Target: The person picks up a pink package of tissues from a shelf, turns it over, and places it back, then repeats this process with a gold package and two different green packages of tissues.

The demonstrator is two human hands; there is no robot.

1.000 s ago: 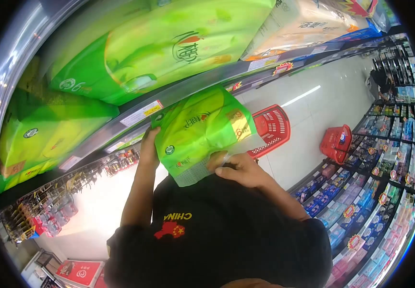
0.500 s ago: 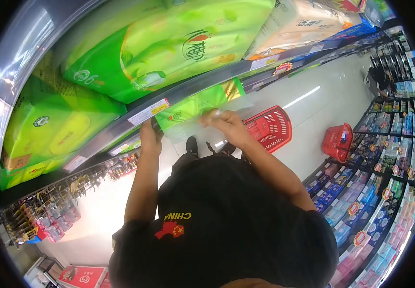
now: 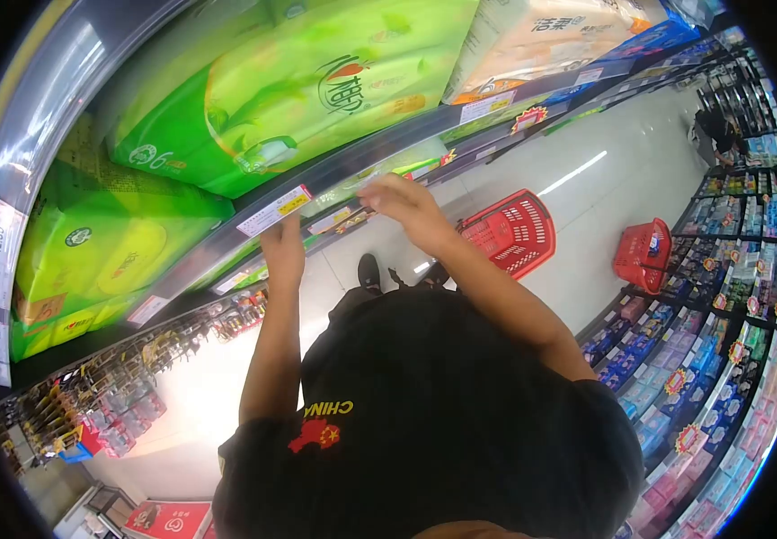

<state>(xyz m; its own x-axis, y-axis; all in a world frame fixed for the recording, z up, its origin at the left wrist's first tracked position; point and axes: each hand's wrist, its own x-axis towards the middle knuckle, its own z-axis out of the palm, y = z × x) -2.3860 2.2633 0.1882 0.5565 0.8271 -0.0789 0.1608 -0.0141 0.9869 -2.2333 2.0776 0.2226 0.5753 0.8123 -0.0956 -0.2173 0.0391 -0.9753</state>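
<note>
My left hand (image 3: 284, 241) reaches up beneath the shelf edge, close under a price label (image 3: 274, 210). Its fingers are hidden there. My right hand (image 3: 402, 205) is at the front of the lower shelf, fingers bent together against the clear-wrapped end of a green tissue pack (image 3: 359, 186). Most of that pack lies out of sight under the upper shelf. Above both hands stands a large green tissue multipack (image 3: 316, 108), with another green pack (image 3: 110, 247) to its left.
A cream and orange tissue pack (image 3: 541, 40) sits farther along the shelf. One red basket (image 3: 512, 235) is on the floor by my right arm; another red basket (image 3: 643, 256) stands near the opposite shelves (image 3: 721, 332). A person (image 3: 716, 135) is down the aisle.
The green tissue pack has gone from in front of the shelf to under the upper shelf, mostly hidden. My right hand has moved toward the shelf; my left fingers have gone under its edge.
</note>
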